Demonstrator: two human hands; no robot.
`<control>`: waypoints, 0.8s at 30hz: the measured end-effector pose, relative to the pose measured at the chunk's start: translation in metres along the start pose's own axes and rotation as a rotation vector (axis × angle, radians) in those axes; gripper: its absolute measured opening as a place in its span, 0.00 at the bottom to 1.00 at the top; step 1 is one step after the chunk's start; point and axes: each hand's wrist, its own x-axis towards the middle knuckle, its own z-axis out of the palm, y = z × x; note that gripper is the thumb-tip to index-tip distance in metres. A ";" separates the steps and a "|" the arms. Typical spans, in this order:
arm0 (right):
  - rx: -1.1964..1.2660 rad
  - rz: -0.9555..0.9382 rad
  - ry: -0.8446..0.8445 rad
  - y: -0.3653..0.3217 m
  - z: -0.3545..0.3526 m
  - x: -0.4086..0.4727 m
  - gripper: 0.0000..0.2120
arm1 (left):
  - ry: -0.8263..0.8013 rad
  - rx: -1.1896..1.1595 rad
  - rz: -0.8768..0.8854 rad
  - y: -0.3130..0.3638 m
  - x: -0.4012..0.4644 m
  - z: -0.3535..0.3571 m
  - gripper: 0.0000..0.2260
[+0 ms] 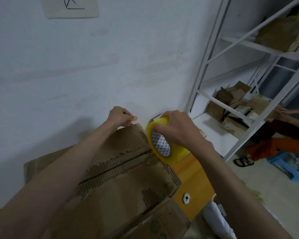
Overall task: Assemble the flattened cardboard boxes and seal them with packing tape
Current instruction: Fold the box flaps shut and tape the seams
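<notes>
A yellow packing tape roll [160,144] is gripped by the right hand [177,128], fingers curled over its rim, at the far right edge of the cardboard box [124,171]. The left hand [120,116] is curled at the box's far edge, apparently pinching something; what it pinches cannot be told. The box, flaps closed, is set on a wooden counter [192,180] against the wall [93,62].

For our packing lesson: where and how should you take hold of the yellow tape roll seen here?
Grip the tape roll across its outer rim from above, as the right hand does, fingers curled over the top edge. It stands on edge at the cardboard box corner with its patterned core facing the camera, so the rim is the exposed part.
</notes>
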 end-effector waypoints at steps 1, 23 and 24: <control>-0.007 -0.001 -0.009 0.000 0.003 0.001 0.19 | 0.003 0.004 -0.001 -0.001 0.000 0.000 0.08; 0.125 0.045 -0.019 0.012 0.013 -0.009 0.32 | -0.083 0.712 0.681 -0.023 -0.029 0.001 0.17; 0.143 0.038 -0.002 0.012 0.014 -0.012 0.31 | -0.187 0.757 0.741 -0.028 -0.035 0.002 0.19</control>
